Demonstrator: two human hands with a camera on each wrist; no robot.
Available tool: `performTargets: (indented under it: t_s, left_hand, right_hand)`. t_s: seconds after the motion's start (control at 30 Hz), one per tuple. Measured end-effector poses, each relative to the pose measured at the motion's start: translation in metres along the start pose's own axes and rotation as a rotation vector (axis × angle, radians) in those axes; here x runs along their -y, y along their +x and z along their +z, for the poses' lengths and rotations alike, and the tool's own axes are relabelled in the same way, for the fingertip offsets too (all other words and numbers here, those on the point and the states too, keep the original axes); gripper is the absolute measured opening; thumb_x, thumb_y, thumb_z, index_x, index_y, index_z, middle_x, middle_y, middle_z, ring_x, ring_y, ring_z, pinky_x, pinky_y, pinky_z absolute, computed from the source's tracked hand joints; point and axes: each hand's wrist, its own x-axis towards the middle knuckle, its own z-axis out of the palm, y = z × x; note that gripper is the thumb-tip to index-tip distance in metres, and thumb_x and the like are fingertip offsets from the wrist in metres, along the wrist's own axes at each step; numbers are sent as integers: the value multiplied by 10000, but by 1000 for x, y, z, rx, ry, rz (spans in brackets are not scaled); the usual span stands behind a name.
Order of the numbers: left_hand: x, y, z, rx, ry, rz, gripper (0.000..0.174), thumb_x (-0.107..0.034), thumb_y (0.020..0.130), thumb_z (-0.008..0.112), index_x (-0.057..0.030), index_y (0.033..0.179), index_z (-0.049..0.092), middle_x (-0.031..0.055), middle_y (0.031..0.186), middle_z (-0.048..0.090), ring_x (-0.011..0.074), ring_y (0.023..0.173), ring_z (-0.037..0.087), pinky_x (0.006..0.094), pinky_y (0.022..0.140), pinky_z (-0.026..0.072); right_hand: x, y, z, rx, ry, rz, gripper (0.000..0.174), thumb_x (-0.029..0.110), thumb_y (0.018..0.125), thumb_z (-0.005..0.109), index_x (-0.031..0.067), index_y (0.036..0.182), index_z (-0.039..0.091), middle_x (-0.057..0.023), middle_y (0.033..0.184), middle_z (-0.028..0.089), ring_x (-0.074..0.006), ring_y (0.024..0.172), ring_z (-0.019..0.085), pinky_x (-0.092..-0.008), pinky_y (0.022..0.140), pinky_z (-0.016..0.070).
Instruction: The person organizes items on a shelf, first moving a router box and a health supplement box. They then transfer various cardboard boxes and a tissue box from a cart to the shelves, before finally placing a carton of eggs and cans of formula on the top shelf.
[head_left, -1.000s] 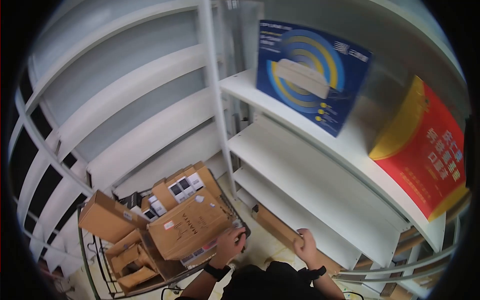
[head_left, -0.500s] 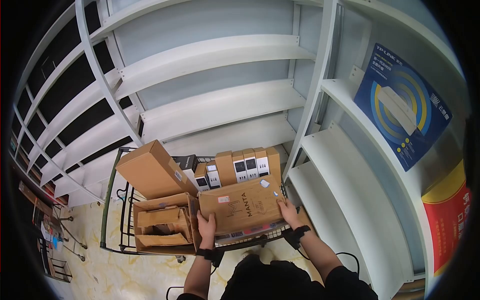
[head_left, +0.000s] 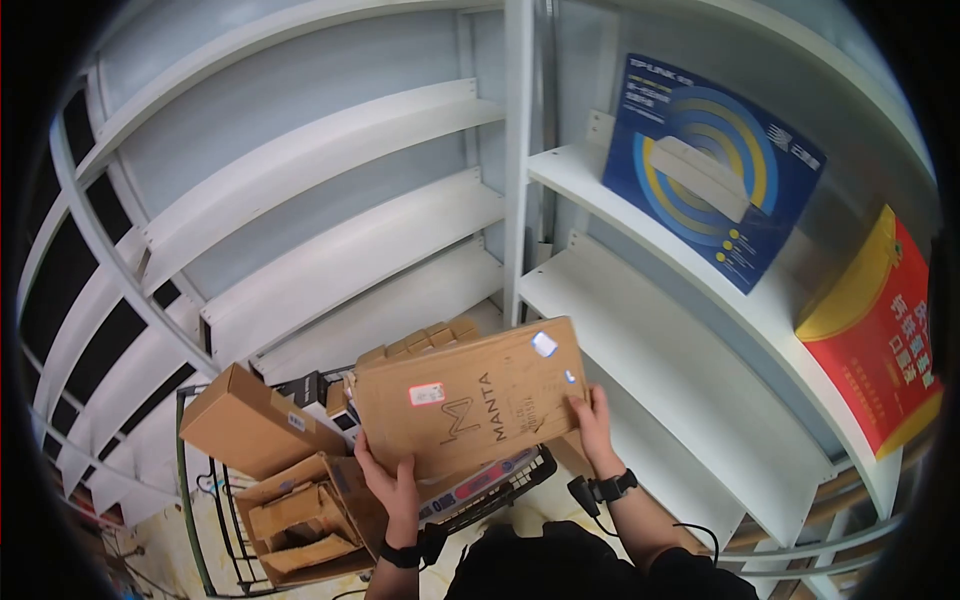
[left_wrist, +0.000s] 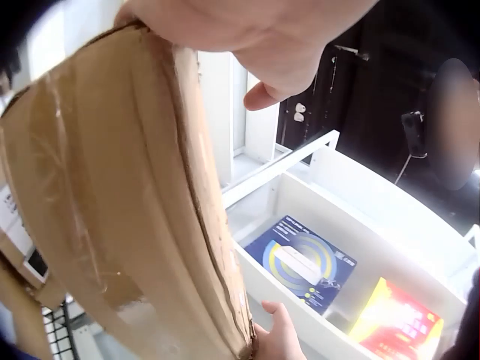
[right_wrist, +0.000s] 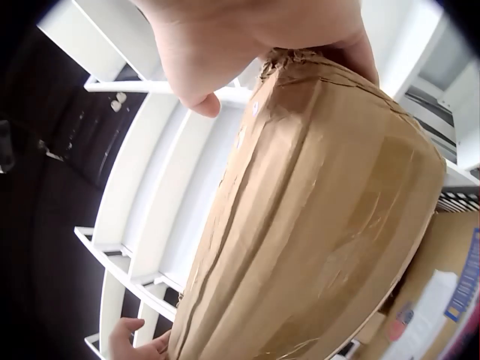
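Observation:
A flat brown cardboard box marked MANTA is held up at a tilt over the cart. My left hand grips its left end, thumb on the printed face. At the other end my right hand holds the lower right corner, its thumb also on the face. The left wrist view shows the box's taped side beneath the hand. In the right wrist view the box's upper corner is crumpled under my palm. Most fingers are hidden behind the box.
An open carton with cardboard inserts, a tall brown box and several small boxes stand in the cart. White shelves rise ahead and to the right. A blue TP-LINK box and a red-and-yellow package occupy the right shelf.
A second ago my right hand was at a long brown cardboard piece by the lowest shelf. Then both hands took the MANTA box, which has since risen from the cart. The view has turned right.

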Motion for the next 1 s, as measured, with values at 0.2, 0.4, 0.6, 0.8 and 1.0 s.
performTargets:
  t_s: [0.2,0.4,0.6,0.8,1.0]
  left_hand:
    - [8,45,107,412,-271,338,700,-25,640,595,31,1240,238,177,1183,375,251,1111,380,345,942,298]
    - [61,60,255,792,-273,398,847,-118,615,696,35,1271,182,217,1221,346,308,1118,384,371,942,306]
    - [76,45,340,873,-105,475,933,-203,599,724,33,1291,143,244,1254,310,381,1152,334,423,954,285]
    - [84,47,368,894,49,414,961,-297,666,673,31,1323,53,259,1307,246,389,1200,256,433,977,235]
    - [125,33,387,969,118,-14,890,-406,769,538,-19,1348,-17,210,1396,97,331,1289,113,434,1020,145]
  right_hand:
    - [18,3,-97,-236,128,-37,151,142,792,520,45,873,436,-9,784,486,-62,698,432,-192,641,355]
    - [-20,4,-156,-395,193,-98,413,-9,717,610,38,1023,337,-95,937,541,-138,887,527,-270,758,444]
    - [-113,9,-185,-428,92,-76,671,-49,697,628,-17,1233,226,-166,1172,454,-188,1061,475,-290,875,415]
    - [-104,32,-189,-481,-25,16,741,-11,675,663,-37,1275,229,-187,1131,511,-224,1048,511,-314,858,436]
    - [-106,63,-172,-404,-542,125,895,249,626,736,-36,1287,204,-257,959,578,-297,842,613,-328,724,504]
